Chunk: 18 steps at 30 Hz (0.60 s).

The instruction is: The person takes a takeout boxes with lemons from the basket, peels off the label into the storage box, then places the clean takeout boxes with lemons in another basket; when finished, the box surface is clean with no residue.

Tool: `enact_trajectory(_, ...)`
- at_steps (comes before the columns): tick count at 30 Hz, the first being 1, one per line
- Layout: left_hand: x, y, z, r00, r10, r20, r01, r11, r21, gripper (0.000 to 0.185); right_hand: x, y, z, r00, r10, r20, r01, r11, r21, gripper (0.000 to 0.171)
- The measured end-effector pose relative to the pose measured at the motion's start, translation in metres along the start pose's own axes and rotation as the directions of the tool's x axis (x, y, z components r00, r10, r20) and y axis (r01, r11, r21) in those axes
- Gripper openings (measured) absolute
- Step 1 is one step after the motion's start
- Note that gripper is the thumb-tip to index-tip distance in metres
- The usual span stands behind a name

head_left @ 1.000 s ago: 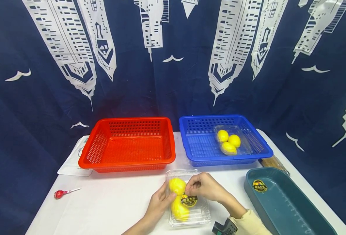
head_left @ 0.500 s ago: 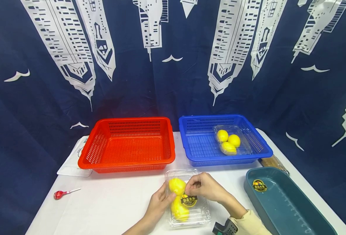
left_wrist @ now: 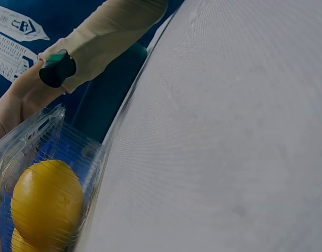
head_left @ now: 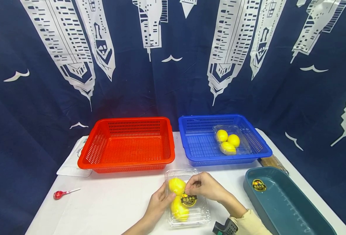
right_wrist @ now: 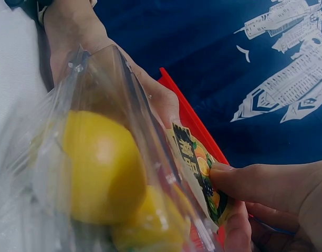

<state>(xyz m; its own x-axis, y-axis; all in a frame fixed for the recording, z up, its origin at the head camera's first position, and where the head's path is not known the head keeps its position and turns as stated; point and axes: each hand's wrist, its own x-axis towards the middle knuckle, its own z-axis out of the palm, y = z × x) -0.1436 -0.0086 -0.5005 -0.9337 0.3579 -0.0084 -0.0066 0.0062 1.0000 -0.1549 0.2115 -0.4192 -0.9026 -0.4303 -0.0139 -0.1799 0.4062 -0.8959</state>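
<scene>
On the white counter [head_left: 108, 209], a red-wrapped lollipop [head_left: 58, 194] lies far left, in front of an empty red perforated plastic basket [head_left: 127, 144]. Near the front edge, the left hand [head_left: 158, 204] presses its curled fingers against the left side of a clear plastic clamshell box [head_left: 187, 198] holding yellow lemons [head_left: 177, 185]. The right hand [head_left: 205, 187] pinches the round black-and-yellow sticker [head_left: 189, 200] on the lid. Behind, a blue perforated basket [head_left: 202, 143] holds another box with 3 lemons. A teal oblong tray [head_left: 281, 205] sits right.
</scene>
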Motion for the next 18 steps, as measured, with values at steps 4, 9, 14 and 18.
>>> enact_trajectory(4,0.0,-0.0002,0.0001,1.0,-0.001,-0.002,0.001,1.0,0.0,0.077,0.0,0.0001,-0.0003,1.0,-0.004,0.005,0.004,1.0,0.008,0.013)
enact_trajectory(9,0.0,-0.0007,-0.0001,1.0,-0.003,-0.005,0.003,1.0,0.004,0.077,0.0002,0.0006,-0.0004,1.0,0.01,0.009,-0.01,1.0,-0.001,0.014)
enact_trajectory(14,-0.0003,-0.0005,-0.0003,1.0,-0.004,-0.006,0.004,1.0,0.008,0.077,0.0013,0.0017,-0.0006,0.999,0.03,0.012,-0.03,0.999,-0.012,0.014)
enact_trajectory(18,-0.0003,-0.0001,-0.0006,1.0,-0.003,-0.004,0.003,1.0,0.01,0.077,0.0016,0.0027,-0.001,0.999,0.036,0.021,-0.036,0.999,0.017,0.015)
